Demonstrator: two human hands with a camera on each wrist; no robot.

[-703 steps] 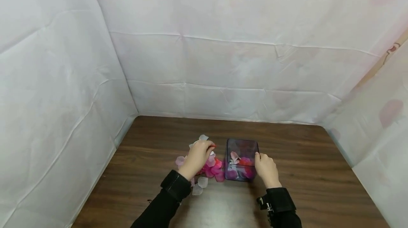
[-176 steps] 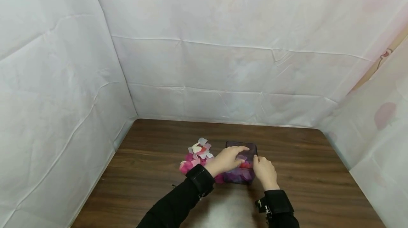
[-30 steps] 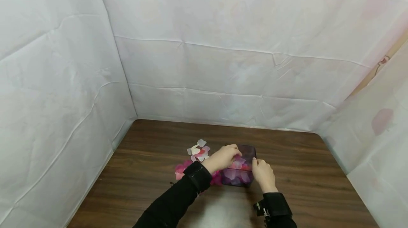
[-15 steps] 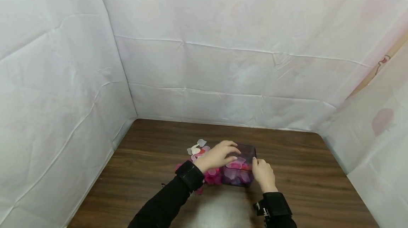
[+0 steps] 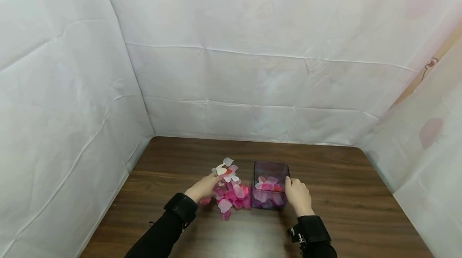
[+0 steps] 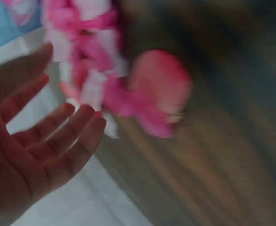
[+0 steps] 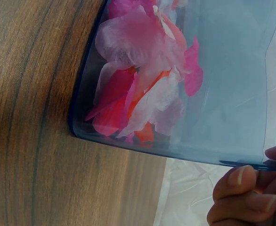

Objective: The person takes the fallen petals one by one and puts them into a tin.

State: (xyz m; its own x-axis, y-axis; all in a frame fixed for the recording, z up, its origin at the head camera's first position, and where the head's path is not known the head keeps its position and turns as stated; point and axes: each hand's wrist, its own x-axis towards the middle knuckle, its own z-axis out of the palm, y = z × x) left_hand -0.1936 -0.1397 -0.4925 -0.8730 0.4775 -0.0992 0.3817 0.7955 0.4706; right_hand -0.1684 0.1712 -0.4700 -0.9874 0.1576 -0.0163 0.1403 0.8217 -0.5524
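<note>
A pile of artificial flower petals (image 5: 234, 196) in pink, magenta and white lies on the table. My left hand (image 5: 203, 187) is at the pile's left edge, palm and relaxed fingers visible in the left wrist view, with nothing between them. Right of the pile stands a see-through purple-tinted box (image 5: 271, 169), open at the top, with petals (image 7: 138, 89) heaped in its lower part. My right hand (image 5: 298, 196) grips the box's right wall at the rim, thumb on one side and curled fingers (image 7: 241, 181) on the other.
The brown wood-grain table (image 5: 325, 177) is bounded by white sheets (image 5: 245, 73) at the back and both sides. Some whitish petals (image 5: 227, 162) lie at the pile's far end. Black bands (image 5: 182, 210) circle both wrists.
My left hand has moved left from over the box to the petal pile; a second ago its fingers were bunched at the box. My right hand keeps its hold on the box.
</note>
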